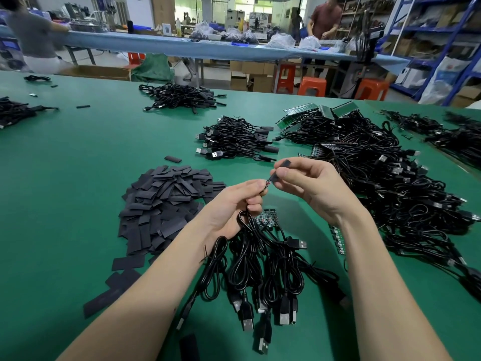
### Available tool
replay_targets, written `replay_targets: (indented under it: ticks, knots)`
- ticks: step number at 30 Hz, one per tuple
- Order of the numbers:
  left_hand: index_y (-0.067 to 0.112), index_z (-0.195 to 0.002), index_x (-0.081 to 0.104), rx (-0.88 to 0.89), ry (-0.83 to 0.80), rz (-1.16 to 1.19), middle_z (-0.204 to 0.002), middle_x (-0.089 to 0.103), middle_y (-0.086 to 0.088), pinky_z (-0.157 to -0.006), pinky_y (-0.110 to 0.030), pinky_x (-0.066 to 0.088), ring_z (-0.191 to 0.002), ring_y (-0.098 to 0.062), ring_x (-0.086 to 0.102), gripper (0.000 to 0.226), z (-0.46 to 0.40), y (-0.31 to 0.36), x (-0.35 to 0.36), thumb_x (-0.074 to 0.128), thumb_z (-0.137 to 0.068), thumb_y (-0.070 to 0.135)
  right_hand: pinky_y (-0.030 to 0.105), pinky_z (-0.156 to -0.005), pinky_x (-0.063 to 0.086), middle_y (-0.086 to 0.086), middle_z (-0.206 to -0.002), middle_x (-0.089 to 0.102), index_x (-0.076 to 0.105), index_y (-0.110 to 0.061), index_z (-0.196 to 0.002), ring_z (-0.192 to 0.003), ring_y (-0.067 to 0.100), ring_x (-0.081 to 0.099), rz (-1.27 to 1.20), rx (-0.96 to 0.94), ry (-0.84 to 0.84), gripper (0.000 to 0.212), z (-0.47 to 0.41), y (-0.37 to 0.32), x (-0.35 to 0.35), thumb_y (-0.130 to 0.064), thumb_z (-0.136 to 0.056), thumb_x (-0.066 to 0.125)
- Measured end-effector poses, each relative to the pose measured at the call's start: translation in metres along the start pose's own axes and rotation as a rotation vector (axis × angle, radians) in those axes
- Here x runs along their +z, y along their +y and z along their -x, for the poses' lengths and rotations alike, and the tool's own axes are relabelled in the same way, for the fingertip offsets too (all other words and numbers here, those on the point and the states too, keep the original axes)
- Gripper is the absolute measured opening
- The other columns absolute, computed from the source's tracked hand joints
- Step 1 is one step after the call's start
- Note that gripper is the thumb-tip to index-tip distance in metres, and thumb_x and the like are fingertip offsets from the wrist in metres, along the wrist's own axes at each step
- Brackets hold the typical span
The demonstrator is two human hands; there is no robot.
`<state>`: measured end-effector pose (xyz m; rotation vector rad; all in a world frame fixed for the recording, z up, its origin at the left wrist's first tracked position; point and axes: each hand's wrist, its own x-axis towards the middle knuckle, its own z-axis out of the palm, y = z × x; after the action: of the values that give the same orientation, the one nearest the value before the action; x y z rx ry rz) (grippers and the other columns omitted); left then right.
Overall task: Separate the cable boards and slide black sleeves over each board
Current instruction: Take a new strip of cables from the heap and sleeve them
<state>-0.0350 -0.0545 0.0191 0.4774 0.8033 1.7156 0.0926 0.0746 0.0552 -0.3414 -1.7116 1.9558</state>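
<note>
I pinch the small board (267, 184) in my left hand (235, 204) just above the table (65, 178), its cable (243, 222) trailing through my curled fingers so it cannot twist. My right hand (309, 183) pinches a black sleeve (279, 171) end-on to the board, lined up to slide over. The sleeve is flat, matte and short; only the board's tip shows between my fingertips. The sleeve pile (166, 204) lies near my left for easy reach.

Matt black sleeves (166, 201), glossy cables (260, 267)
</note>
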Motion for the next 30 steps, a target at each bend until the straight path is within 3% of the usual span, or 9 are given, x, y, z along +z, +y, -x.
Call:
replay_targets:
  ticks: [7,19,30]
  knots:
    - [0.011,-0.080,0.049,-0.002,0.020,0.000,-0.070,0.058,-0.002,-0.046,-0.011,0.037,-0.050,-0.002,0.039,0.015,0.000,0.001,-0.001,0.064,-0.080,0.009,0.024,-0.077,0.058,0.014,-0.086,0.075,0.076,-0.006,-0.089,-0.077,0.019,0.071,0.001,0.007,-0.012,0.017,0.001,0.001,0.004,-0.012,-0.073,0.076]
    - [0.011,-0.079,0.049,-0.006,0.001,0.036,-0.068,0.058,-0.001,-0.046,-0.011,0.035,-0.049,-0.001,0.038,0.014,0.002,0.002,0.000,0.062,-0.081,0.008,0.020,-0.074,0.057,0.011,-0.085,0.076,0.076,-0.008,-0.087,-0.073,0.014,0.071,-0.082,0.010,0.026,0.018,0.002,0.007,0.013,-0.009,-0.069,0.077]
    - [0.010,-0.080,0.051,-0.003,0.004,-0.001,-0.072,0.059,-0.002,-0.048,-0.011,0.036,-0.051,-0.002,0.039,0.013,0.002,0.000,-0.001,0.064,-0.079,0.008,0.022,-0.075,0.058,0.015,-0.088,0.075,0.079,-0.010,-0.085,-0.079,0.017,0.072,-0.029,0.095,-0.043,0.015,0.003,0.005,0.008,-0.011,-0.070,0.078]
